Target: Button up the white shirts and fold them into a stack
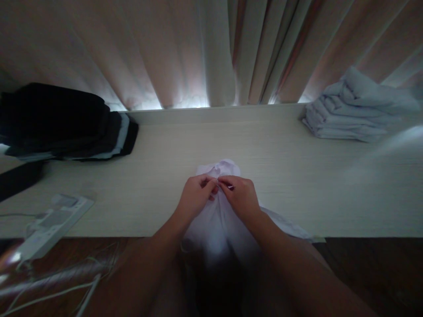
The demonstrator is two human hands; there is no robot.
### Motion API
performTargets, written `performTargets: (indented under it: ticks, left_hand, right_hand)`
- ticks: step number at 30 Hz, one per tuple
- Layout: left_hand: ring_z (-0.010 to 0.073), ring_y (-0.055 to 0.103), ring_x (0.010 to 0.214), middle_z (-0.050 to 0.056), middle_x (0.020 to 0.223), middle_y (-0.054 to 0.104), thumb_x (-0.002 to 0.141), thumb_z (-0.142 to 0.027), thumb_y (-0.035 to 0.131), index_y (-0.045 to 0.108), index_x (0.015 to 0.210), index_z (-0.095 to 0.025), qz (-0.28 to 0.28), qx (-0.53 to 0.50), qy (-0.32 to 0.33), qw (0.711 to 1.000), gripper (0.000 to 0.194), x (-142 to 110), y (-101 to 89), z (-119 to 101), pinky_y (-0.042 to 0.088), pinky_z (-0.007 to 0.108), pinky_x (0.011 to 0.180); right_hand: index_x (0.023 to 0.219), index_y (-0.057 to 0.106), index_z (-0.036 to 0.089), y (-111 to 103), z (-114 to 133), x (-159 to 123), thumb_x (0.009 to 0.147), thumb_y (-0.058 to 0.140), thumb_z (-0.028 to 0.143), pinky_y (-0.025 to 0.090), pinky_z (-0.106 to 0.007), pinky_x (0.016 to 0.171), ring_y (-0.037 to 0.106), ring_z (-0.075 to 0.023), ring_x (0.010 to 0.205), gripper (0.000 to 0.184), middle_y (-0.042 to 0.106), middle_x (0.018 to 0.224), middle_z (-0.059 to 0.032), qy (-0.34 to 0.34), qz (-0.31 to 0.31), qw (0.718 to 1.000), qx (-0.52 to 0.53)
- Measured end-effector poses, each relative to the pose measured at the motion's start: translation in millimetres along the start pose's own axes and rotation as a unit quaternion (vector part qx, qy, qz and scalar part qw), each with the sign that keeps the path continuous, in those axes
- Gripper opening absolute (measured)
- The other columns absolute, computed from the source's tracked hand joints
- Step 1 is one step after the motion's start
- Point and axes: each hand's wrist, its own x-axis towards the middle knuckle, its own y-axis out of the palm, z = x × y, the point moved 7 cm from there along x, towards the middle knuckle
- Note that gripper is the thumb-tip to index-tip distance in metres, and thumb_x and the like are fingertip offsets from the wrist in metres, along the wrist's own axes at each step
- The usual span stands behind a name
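A white shirt (218, 220) lies over the front edge of a pale wooden table (297, 176), its collar end pointing away from me. My left hand (196, 196) and my right hand (241, 196) meet at the middle of the shirt just below the collar. Both pinch the fabric with closed fingers, fingertips almost touching each other. What exactly sits between the fingertips is too small to make out. The lower part of the shirt hangs down off the table toward my lap.
A stack of folded dark garments (66, 123) sits at the back left. A pile of folded white garments (353, 110) sits at the back right. A white power strip (53, 222) with cables overhangs the front left edge. Curtains (211, 48) hang behind the table.
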Motion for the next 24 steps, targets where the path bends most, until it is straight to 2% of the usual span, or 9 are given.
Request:
performTargets:
  ticks: [2,7,13,17,20,24]
  left_hand:
    - [0.0129,0.064,0.059,0.004,0.069,0.069,0.084,-0.03,0.062,0.073,0.079,-0.013,0.0,0.002,0.0,1.0,0.021,-0.8,-0.3,0.3,0.053,0.02,0.05]
    - [0.0103,0.061,0.05,0.002,0.063,0.067,0.085,-0.024,0.06,0.07,0.073,-0.013,-0.018,0.033,0.007,0.999,0.019,-0.7,-2.7,0.3,0.048,0.018,0.045]
    - [0.0083,0.059,0.045,-0.002,0.062,0.062,0.087,-0.024,0.057,0.065,0.075,-0.014,-0.049,0.056,0.025,0.997,0.017,-5.0,0.8,-3.1,0.045,0.017,0.043]
    - [0.0083,0.059,0.045,-0.002,0.065,0.062,0.088,-0.028,0.055,0.062,0.076,-0.015,-0.057,0.062,0.035,0.996,0.018,-8.7,3.7,-4.8,0.045,0.017,0.043]
    - [0.0088,0.06,0.047,-0.001,0.067,0.062,0.088,-0.027,0.053,0.061,0.077,-0.016,-0.059,0.063,0.049,0.995,0.017,-9.7,3.3,-6.6,0.045,0.018,0.045]
    - [0.0096,0.056,0.045,-0.002,0.06,0.06,0.085,-0.024,0.051,0.057,0.07,-0.018,-0.047,0.048,0.038,0.997,0.018,-7.4,1.7,-6.2,0.041,0.02,0.045]
  right_hand:
    - [0.094,0.077,0.024,2.2,0.5,-0.2,0.088,0.064,0.02,0.053,-0.033,0.08,0.072,-0.0215,0.084,0.014,0.077,0.095,-0.0041,-0.007,0.002,1.0,-0.003]
    - [0.092,0.077,0.023,4.3,1.3,-1.0,0.087,0.065,0.019,0.053,-0.033,0.081,0.072,-0.0216,0.085,0.013,0.077,0.094,-0.0042,-0.003,-0.005,1.0,0.018]
    - [0.088,0.075,0.023,0.3,-6.0,-4.4,0.084,0.07,0.026,0.054,-0.03,0.075,0.071,-0.0183,0.076,0.008,0.077,0.084,-0.0015,0.085,-0.043,0.983,0.159]
    - [0.087,0.072,0.02,2.3,-9.1,-5.7,0.084,0.069,0.034,0.053,-0.028,0.068,0.068,-0.0169,0.07,0.014,0.074,0.08,-0.0025,0.122,-0.038,0.97,0.205]
    - [0.083,0.071,0.019,3.4,-12.9,-4.2,0.083,0.068,0.028,0.051,-0.028,0.07,0.066,-0.0163,0.071,0.009,0.073,0.079,-0.0026,0.129,-0.038,0.967,0.216]
    - [0.083,0.071,0.018,10.4,-22.2,-2.3,0.08,0.067,0.024,0.051,-0.027,0.068,0.065,-0.0159,0.07,0.008,0.072,0.077,-0.0031,0.159,-0.015,0.942,0.295]
